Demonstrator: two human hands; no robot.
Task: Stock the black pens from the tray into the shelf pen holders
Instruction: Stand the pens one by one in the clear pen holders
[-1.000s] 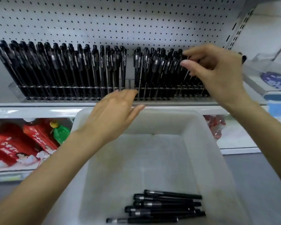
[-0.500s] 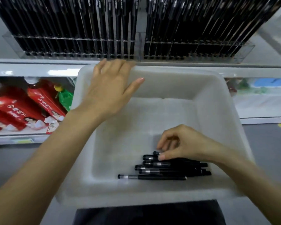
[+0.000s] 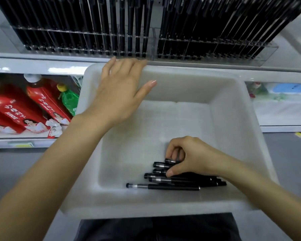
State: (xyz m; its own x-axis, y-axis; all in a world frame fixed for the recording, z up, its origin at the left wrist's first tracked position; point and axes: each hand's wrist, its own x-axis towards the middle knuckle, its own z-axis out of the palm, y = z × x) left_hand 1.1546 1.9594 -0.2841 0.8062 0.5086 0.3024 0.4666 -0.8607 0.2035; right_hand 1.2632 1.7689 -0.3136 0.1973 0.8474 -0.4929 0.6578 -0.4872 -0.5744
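Observation:
A white plastic tray (image 3: 233,119) sits in front of the shelf, with several black pens (image 3: 163,186) lying in a loose pile near its front wall. My right hand (image 3: 189,157) is down in the tray, fingers and thumb curled round the upper pens of the pile. My left hand (image 3: 122,91) rests flat on the tray's far left rim, fingers straight. Above, two clear pen holders (image 3: 151,42) on the shelf are packed with upright black pens (image 3: 111,23).
On the lower shelf at left lie red juice cartons (image 3: 16,112) and a green bottle (image 3: 69,100). A white shelf edge (image 3: 33,65) runs behind the tray. Blue and white packets (image 3: 285,94) sit at lower right. Grey floor shows on both sides.
My right hand came down from the right pen holder into the tray and has closed its fingers on the pens. The view tilted downward. My left hand stays on the tray rim.

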